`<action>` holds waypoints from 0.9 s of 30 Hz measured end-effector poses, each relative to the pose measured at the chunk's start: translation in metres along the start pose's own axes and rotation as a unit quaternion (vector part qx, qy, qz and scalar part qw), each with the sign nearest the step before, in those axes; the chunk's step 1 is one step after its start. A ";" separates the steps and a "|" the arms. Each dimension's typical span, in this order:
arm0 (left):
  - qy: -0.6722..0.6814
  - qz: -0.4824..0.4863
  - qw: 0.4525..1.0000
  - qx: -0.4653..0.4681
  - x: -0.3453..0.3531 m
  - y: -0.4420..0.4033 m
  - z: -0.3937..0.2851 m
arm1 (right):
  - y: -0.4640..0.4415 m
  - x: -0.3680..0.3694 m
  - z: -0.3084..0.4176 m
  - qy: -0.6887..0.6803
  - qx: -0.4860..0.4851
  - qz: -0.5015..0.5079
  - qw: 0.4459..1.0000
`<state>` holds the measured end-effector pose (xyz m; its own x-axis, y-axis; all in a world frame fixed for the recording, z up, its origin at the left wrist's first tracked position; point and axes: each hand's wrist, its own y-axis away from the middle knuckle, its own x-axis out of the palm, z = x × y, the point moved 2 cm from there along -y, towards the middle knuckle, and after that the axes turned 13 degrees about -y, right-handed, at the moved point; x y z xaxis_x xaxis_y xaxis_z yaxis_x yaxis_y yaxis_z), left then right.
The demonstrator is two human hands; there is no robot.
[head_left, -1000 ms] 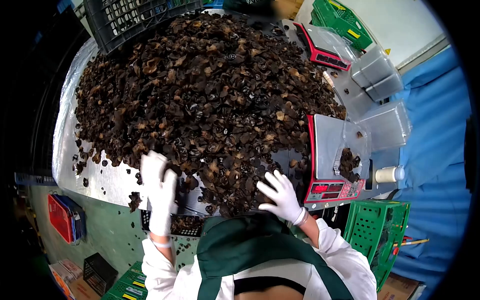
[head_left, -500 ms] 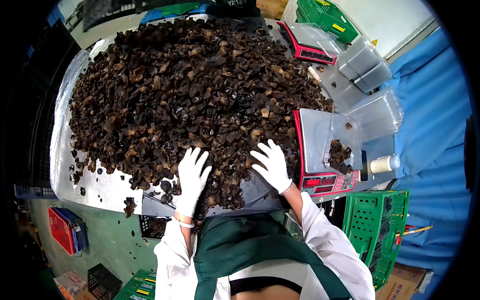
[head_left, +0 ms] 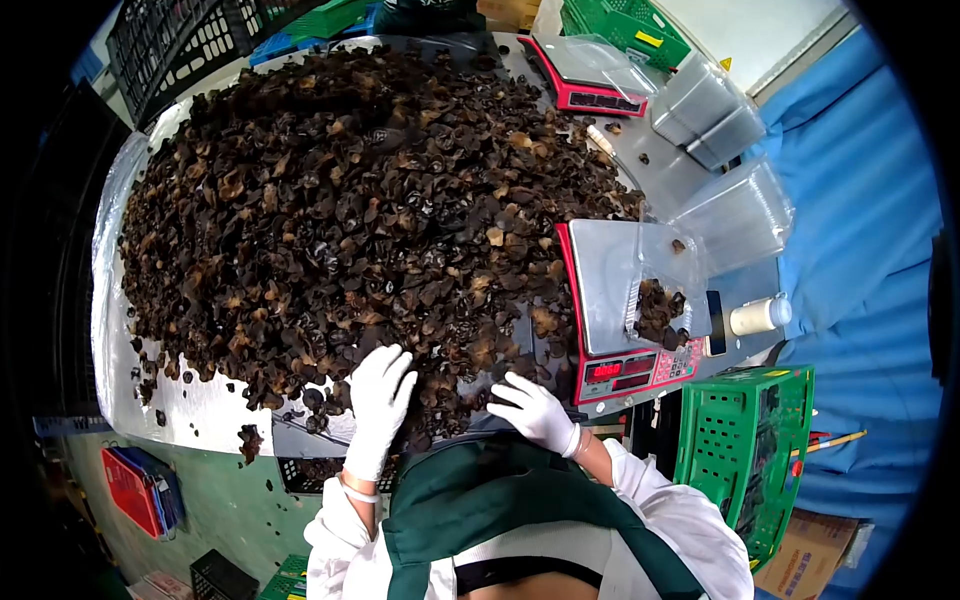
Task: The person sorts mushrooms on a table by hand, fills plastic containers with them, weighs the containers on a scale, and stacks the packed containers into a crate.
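A broad heap of dark brown wood ear mushrooms (head_left: 330,210) covers most of the table. My left hand (head_left: 380,400), in a white glove, rests at the heap's near edge with its fingers stretched out over the pieces. To its right, my right hand (head_left: 537,415), gloved as well, lies low near the front edge with fingers spread and pointing left. A smaller patch of mushrooms (head_left: 445,395) sits between the two hands. Neither hand grips anything that I can see.
On the right, a red scale (head_left: 605,285) carries a clear container with some mushrooms (head_left: 660,312). Behind it are a second scale (head_left: 590,75) and stacked clear containers (head_left: 705,110). A white bottle (head_left: 760,316) stands beside a phone (head_left: 715,323). A green crate (head_left: 745,460) is at lower right.
My right hand has drawn back toward my body and the table's front edge, its fingers turning more to the left. My left hand has shifted slightly nearer too. The view has shifted a little.
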<state>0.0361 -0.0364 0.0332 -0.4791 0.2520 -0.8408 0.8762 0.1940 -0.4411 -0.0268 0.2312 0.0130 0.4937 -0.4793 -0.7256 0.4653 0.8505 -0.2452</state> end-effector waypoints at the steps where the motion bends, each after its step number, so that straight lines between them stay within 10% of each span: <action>1: 0.019 0.009 1.000 0.003 0.004 0.000 -0.003 | -0.003 -0.006 0.006 -0.025 0.011 0.000 1.000; 8: 0.103 0.109 0.983 0.110 0.025 -0.013 -0.048 | -0.046 -0.075 -0.018 -0.190 0.214 -0.239 0.928; 14: -0.068 0.277 0.922 0.260 0.046 0.010 -0.064 | -0.048 -0.044 -0.028 -0.072 0.150 -0.141 0.976; 22: 0.095 0.248 0.955 0.130 0.033 0.012 -0.053 | -0.048 -0.019 -0.040 -0.134 0.211 -0.139 0.958; 27: 0.445 0.290 0.809 -0.252 0.022 0.010 -0.035 | -0.043 -0.027 -0.039 -0.681 0.311 -0.206 0.630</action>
<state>0.0328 0.0047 0.0213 -0.0387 0.9786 -0.2021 0.9422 0.1031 0.3188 -0.0890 0.2161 0.0185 0.2122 -0.7339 0.6453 0.7489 0.5463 0.3751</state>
